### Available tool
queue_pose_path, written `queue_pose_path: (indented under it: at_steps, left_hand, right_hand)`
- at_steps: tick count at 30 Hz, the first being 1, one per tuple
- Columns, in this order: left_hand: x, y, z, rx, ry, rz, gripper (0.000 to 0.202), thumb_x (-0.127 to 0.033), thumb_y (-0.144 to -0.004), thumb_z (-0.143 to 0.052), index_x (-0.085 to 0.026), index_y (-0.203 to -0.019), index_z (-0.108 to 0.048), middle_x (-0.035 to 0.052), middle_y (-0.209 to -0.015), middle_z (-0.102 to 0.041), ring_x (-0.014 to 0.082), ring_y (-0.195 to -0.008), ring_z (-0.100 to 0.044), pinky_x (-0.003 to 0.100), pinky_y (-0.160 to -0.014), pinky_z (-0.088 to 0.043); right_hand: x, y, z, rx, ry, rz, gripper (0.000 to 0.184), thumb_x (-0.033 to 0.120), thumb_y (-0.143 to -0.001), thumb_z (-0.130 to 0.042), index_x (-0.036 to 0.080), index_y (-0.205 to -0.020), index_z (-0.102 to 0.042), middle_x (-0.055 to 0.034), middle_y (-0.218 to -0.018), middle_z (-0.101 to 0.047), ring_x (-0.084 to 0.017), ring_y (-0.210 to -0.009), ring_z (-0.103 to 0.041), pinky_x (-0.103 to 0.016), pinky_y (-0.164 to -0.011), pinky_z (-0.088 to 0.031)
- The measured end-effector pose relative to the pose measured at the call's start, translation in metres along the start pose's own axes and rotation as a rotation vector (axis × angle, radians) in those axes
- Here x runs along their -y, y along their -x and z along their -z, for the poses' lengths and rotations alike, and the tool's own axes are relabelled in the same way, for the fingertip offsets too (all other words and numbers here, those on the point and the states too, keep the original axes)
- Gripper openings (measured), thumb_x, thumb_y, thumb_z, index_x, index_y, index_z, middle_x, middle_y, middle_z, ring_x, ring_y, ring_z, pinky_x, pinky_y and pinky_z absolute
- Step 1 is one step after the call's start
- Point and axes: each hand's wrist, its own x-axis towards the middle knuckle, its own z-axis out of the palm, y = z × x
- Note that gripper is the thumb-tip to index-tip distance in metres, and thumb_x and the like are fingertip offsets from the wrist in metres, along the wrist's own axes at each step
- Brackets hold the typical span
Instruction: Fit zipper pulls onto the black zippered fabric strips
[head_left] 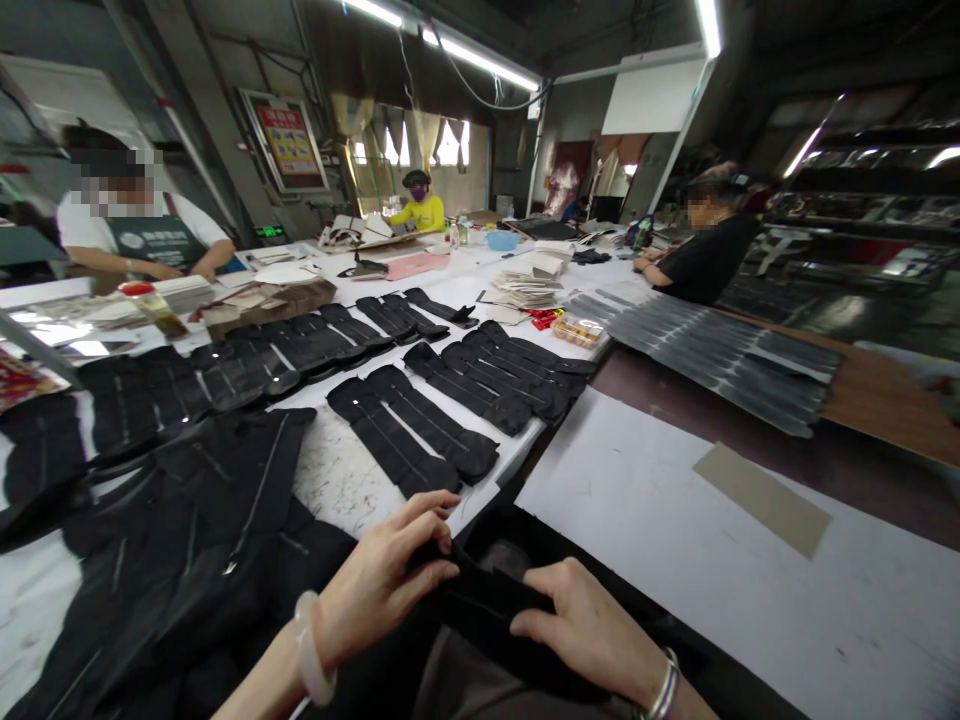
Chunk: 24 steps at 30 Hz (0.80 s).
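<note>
Between my two hands, just over my lap at the table's edge, is a piece of black fabric (487, 600). My left hand (397, 565) pinches its left end, thumb below and fingers above. The right end is gripped by my right hand (574, 620), thumb and fingers closed on it. Beyond my left hand, two flat black fabric pieces with zippers (405, 425) lie side by side. A heap of black fabric with zippers (195, 540) spreads to the left of my left arm. The underside of the held piece is hidden.
Rows of black zippered pieces (247, 365) cover the left of the white table (345, 470). To the right are a white sheet (750, 590), a grey-brown card (761, 498) and dark strips (720, 345). Farther back stand a plastic box (577, 330) and card stacks (525, 288). Several people sit around.
</note>
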Motion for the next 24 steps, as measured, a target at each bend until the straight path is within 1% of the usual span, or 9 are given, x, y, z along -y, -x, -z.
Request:
queue_pose_path:
  at_steps: [6,8,11,12,14,16,17,21,24]
  left_hand:
    - [-0.001,-0.002,-0.005,0.000,0.005,0.033,0.010,-0.019,-0.094,-0.049,-0.023,-0.085,-0.050,0.0079,-0.117,-0.066,0.0200,-0.103,-0.065,0.031,-0.087,-0.050]
    - [-0.002,-0.002,-0.006,-0.004,-0.006,0.040,0.009,-0.020,-0.094,-0.050,-0.023,-0.085,-0.050,0.0071,-0.113,-0.067,0.0196,-0.098,-0.066,0.031,-0.085,-0.050]
    - [-0.005,-0.003,-0.008,-0.011,-0.018,0.026,0.009,-0.021,-0.094,-0.050,-0.023,-0.085,-0.050,0.0055,-0.107,-0.068,0.0187,-0.091,-0.066,0.030,-0.081,-0.051]
    - [-0.005,-0.003,-0.009,-0.014,-0.021,0.020,0.009,-0.021,-0.094,-0.050,-0.023,-0.084,-0.050,0.0050,-0.104,-0.068,0.0183,-0.088,-0.066,0.030,-0.079,-0.051]
    - [-0.006,-0.003,-0.010,-0.020,-0.026,0.012,0.009,-0.021,-0.093,-0.051,-0.023,-0.084,-0.050,0.0043,-0.100,-0.069,0.0179,-0.085,-0.066,0.029,-0.077,-0.051]
    - [-0.007,-0.002,-0.011,-0.023,-0.030,0.012,0.009,-0.020,-0.093,-0.052,-0.023,-0.084,-0.051,0.0041,-0.098,-0.069,0.0179,-0.084,-0.066,0.029,-0.076,-0.051]
    - [-0.008,-0.001,-0.011,-0.022,-0.033,0.015,0.009,-0.020,-0.092,-0.052,-0.022,-0.084,-0.051,0.0041,-0.098,-0.069,0.0178,-0.084,-0.066,0.029,-0.076,-0.051]
    - [-0.010,0.001,-0.011,-0.026,-0.052,0.022,0.008,-0.019,-0.092,-0.053,-0.022,-0.085,-0.052,0.0046,-0.097,-0.069,0.0184,-0.084,-0.067,0.029,-0.075,-0.052]
    - [-0.010,0.002,-0.010,-0.052,-0.020,0.019,0.007,-0.019,-0.092,-0.052,-0.022,-0.087,-0.055,0.0066,-0.103,-0.070,0.0201,-0.090,-0.068,0.030,-0.079,-0.054]
  right_hand:
    - [-0.002,0.002,0.006,0.054,-0.068,-0.005,0.012,0.020,-0.070,-0.068,0.015,-0.060,-0.063,0.0028,-0.057,-0.057,-0.012,-0.057,-0.052,-0.021,-0.051,-0.030]
    - [-0.002,-0.001,0.004,0.095,-0.187,0.057,0.003,0.019,-0.072,-0.067,0.016,-0.073,-0.069,0.0026,-0.065,-0.062,-0.013,-0.062,-0.055,-0.020,-0.055,-0.035]
    - [-0.001,-0.009,-0.008,0.098,-0.405,0.154,0.021,0.021,-0.078,-0.064,0.019,-0.098,-0.071,0.0022,-0.075,-0.066,-0.013,-0.069,-0.058,-0.021,-0.062,-0.040]
    - [-0.001,-0.012,-0.014,0.059,-0.424,0.179,0.020,0.023,-0.081,-0.062,0.018,-0.098,-0.071,0.0022,-0.073,-0.064,-0.013,-0.067,-0.056,-0.021,-0.062,-0.040]
    - [0.001,-0.016,-0.027,-0.061,-0.371,0.236,0.016,0.027,-0.085,-0.060,0.016,-0.084,-0.071,0.0028,-0.064,-0.058,-0.011,-0.060,-0.051,-0.022,-0.058,-0.037]
    - [0.002,-0.018,-0.037,-0.160,-0.300,0.293,0.027,0.028,-0.088,-0.056,0.014,-0.068,-0.067,0.0031,-0.058,-0.053,-0.011,-0.056,-0.047,-0.023,-0.056,-0.034]
    - [0.003,-0.018,-0.041,-0.180,-0.292,0.312,0.030,0.027,-0.089,-0.054,0.014,-0.065,-0.065,0.0031,-0.057,-0.052,-0.011,-0.056,-0.047,-0.023,-0.056,-0.033]
    - [0.004,-0.021,-0.047,-0.171,-0.329,0.324,0.026,0.028,-0.089,-0.054,0.014,-0.071,-0.065,0.0031,-0.060,-0.053,-0.011,-0.058,-0.047,-0.023,-0.057,-0.034]
    - [0.006,-0.024,-0.051,-0.223,-0.316,0.332,0.035,0.032,-0.091,-0.052,0.015,-0.061,-0.058,0.0038,-0.056,-0.048,-0.010,-0.055,-0.043,-0.023,-0.054,-0.032]
